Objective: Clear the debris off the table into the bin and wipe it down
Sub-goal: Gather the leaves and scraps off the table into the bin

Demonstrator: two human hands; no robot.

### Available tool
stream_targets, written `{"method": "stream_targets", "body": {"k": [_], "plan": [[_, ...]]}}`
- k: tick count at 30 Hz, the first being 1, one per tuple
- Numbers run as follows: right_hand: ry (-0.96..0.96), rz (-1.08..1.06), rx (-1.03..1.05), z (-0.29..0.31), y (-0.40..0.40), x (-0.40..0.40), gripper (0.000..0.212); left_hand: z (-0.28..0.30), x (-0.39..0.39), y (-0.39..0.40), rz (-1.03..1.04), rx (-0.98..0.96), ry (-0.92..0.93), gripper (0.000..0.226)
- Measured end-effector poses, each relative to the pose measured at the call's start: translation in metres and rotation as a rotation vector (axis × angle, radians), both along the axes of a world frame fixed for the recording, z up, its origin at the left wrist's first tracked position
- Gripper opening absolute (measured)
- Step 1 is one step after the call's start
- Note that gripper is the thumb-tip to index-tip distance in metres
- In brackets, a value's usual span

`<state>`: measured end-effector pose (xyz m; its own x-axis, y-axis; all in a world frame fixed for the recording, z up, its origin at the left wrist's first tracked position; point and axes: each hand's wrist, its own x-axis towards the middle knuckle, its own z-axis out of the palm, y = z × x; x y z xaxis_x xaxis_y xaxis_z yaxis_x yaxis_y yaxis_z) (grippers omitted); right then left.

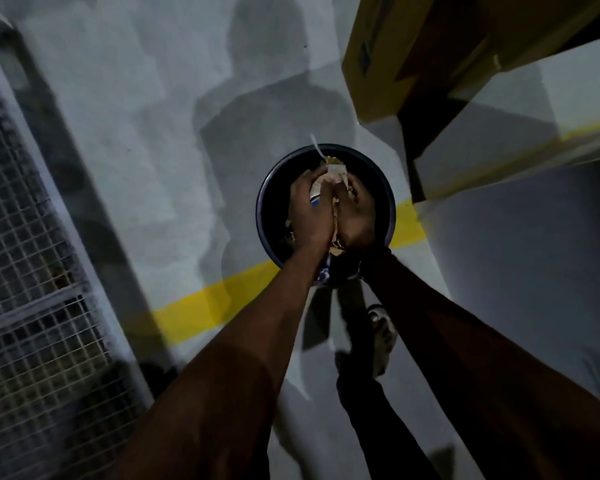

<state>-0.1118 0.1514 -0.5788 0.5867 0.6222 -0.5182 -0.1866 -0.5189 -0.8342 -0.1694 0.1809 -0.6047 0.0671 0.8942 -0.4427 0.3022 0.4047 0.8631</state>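
Over the mouth of a round dark bin (267, 188) standing on the pale grey floor (136, 150), both bare forearms reach down and forward, and the two hands meet palm to palm with a wad of crumpled paper and cardboard debris (331, 173) squeezed between them. That bundle runs lengthwise away from the person, along the line of the hands: its pale, torn top sticks out past the fingertips toward the far rim, and brownish scraps show at the heels of the hands near the wrists. A thin white strip (316, 147) pokes up from it and leans over the far edge of the bin. Left hand (310, 211) has its fingers curled round the left side of the bundle, with a bit of white and blue wrapper showing under them; right hand (355, 211) is curled against the right side in the same way, so the load is clamped from both sides, directly above the bin's opening. More scraps lie inside the bin below. A yellow painted line (201, 306) crosses the floor beneath the bin, a white wire-mesh panel (25, 271) stands off to the left, and yellow cardboard boxes (378, 64) sit up at the right. One shoe (381, 336) shows below the wrists.
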Motion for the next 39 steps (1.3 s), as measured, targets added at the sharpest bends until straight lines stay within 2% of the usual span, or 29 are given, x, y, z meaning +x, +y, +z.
{"method": "stream_targets", "body": {"k": [2,5,9,16,21,31,35,39], "plan": [[-0.037,0.028,-0.02,-0.01,-0.003,0.003,0.034,-0.014,-0.003,0.002,-0.06,0.059,0.048,0.025],[-0.109,0.028,-0.032,-0.019,-0.009,0.001,0.05,-0.023,-0.01,0.003,-0.106,0.122,0.112,0.025],[-0.158,0.018,-0.013,-0.021,-0.01,-0.001,0.061,-0.02,-0.019,0.004,-0.113,0.114,0.125,0.026],[-0.182,0.037,0.0,0.027,-0.012,-0.006,0.038,0.023,-0.039,0.0,-0.011,0.07,0.035,0.023],[-0.136,-0.028,0.024,0.102,-0.027,-0.024,0.034,0.11,-0.063,-0.018,-0.017,0.067,0.008,0.023],[-0.076,-0.127,0.141,0.33,-0.078,-0.059,0.034,0.355,-0.099,-0.043,-0.042,0.126,-0.062,0.019],[-0.077,-0.21,0.164,0.436,-0.106,-0.07,0.031,0.472,-0.103,-0.059,-0.105,0.147,-0.123,0.019],[-0.08,-0.328,0.205,0.536,-0.142,-0.076,0.029,0.564,-0.104,-0.087,-0.209,0.179,-0.193,0.02]]}}
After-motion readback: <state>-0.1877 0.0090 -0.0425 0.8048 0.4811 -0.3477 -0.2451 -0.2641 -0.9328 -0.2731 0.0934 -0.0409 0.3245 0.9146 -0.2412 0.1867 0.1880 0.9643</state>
